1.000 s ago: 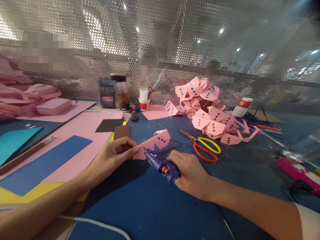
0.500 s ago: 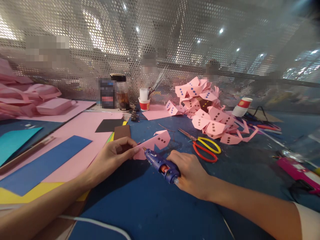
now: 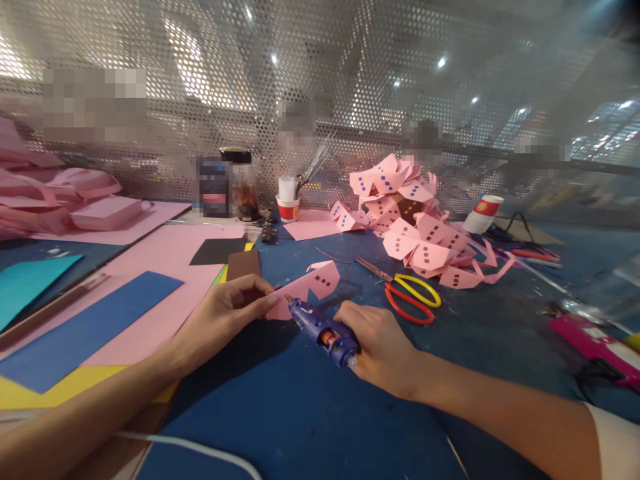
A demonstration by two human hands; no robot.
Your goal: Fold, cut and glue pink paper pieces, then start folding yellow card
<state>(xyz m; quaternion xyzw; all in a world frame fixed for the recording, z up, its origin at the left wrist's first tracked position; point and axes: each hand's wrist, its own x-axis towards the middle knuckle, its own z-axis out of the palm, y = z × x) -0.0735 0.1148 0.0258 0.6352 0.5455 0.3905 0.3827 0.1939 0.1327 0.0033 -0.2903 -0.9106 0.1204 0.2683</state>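
Between the fingertips of my left hand (image 3: 233,307) is one end of a pink paper cutout (image 3: 305,288) with small dark squares near its far end. My right hand (image 3: 377,343) is wrapped round a purple glue gun (image 3: 320,330), its nozzle at the cutout's surface close to my left fingers. Whether the tip touches the paper, I cannot tell. Beyond my right hand lie scissors (image 3: 410,293) with one red and one yellow handle. A brown piece (image 3: 244,265) of paper or card lies just behind my left hand.
A pile of pink cutouts (image 3: 400,193) stands at the back right, with paper cups (image 3: 484,212) beside it. Pink, yellow and blue sheets (image 3: 95,330) cover the left side. A jar (image 3: 245,190) stands by the perforated metal screen (image 3: 320,87). A pink tool (image 3: 595,347) lies far right.
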